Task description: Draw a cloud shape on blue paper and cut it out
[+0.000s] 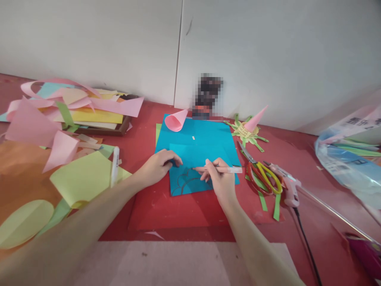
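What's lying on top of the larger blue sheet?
On the larger blue sheet are a pink paper cone, a tiny white scrap and part of the smaller blue sheet, which hides whatever lies beneath it.

The right hand (222,182) is holding a pen (230,170) over a small blue sheet (193,153) bearing curved dark lines (188,180), while the left hand (159,165) is resting across the sheet's left edge; beyond, a pink cone (177,120) is lying on a larger blue sheet (205,131); scissors (261,167) and a glue gun (291,192) are lying to the right, paper scraps (32,123) to the left
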`<state>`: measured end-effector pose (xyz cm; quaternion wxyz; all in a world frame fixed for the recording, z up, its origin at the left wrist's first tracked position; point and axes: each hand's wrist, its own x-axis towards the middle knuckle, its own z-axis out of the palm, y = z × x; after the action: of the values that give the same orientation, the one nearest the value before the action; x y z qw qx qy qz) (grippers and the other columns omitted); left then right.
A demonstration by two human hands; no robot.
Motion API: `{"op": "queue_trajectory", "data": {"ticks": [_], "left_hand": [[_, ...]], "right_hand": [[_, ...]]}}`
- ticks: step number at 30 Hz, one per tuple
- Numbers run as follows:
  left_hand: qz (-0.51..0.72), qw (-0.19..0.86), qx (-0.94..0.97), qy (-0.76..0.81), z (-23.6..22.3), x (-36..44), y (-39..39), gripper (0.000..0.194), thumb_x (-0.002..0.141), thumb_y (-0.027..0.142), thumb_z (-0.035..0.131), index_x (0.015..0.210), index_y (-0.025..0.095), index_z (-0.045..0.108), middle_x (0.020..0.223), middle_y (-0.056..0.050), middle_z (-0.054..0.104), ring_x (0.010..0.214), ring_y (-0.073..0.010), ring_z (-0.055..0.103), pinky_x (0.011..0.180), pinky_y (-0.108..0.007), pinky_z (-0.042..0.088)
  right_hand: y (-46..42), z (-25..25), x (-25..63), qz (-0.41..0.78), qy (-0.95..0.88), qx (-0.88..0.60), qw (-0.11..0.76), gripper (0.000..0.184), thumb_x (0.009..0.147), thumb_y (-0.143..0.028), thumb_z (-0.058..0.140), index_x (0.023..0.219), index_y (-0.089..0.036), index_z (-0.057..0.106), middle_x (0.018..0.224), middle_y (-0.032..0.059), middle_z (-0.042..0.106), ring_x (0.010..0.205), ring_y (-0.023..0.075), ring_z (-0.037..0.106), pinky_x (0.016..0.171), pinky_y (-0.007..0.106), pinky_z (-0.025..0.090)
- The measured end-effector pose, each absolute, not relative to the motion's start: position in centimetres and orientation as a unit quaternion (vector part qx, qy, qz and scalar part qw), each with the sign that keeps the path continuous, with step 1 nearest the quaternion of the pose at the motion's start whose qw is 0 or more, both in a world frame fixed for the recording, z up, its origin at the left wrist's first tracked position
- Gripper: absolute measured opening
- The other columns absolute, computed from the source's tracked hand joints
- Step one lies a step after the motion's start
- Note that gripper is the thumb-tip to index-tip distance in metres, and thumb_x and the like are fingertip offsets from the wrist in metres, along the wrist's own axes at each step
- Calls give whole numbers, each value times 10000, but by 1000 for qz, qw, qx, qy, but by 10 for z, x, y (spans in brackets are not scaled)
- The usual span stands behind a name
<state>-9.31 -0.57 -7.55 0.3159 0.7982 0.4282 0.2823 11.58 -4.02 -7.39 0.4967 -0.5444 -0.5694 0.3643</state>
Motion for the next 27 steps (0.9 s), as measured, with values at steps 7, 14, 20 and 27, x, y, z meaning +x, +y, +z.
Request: {"op": "queue_trajectory", "data": {"ticks": [7, 14, 20, 27], "left_hand": [[283, 313, 799, 428, -76, -93, -6, 298, 738, 15, 399, 842, 195, 613, 861, -5, 644, 858, -148, 568, 794, -293, 453], [282, 322, 795, 431, -76, -93, -6, 309, 733, 9, 393, 848, 194, 612, 875, -6, 640, 868, -145, 567, 807, -295, 452], [281, 323, 794, 431, -75, -93, -6, 305, 734, 13, 394, 846, 194, 612, 868, -6, 640, 865, -144, 567, 802, -295, 454], [284, 320, 797, 426, -78, -94, -5, 283, 753, 44, 399, 853, 196, 616, 880, -10, 643, 870, -151, 571, 806, -309, 462]], "right_hand": [[-40, -73, 115, 390, -574, -531, 487, 301, 844, -362, 532, 606, -204, 436, 471, -24, 602, 436, 113, 567, 462, 214, 444], [-40, -73, 115, 349, -572, -547, 502, 307, 841, -373, 530, 604, -208, 427, 449, -31, 585, 426, 110, 560, 462, 212, 442], [-40, -74, 115, 370, -579, -537, 489, 311, 845, -388, 519, 610, -209, 424, 467, -24, 598, 439, 117, 569, 463, 217, 443], [-42, -72, 115, 322, -546, -579, 512, 303, 839, -342, 527, 595, -217, 398, 409, -44, 549, 396, 111, 531, 441, 208, 420]]}}
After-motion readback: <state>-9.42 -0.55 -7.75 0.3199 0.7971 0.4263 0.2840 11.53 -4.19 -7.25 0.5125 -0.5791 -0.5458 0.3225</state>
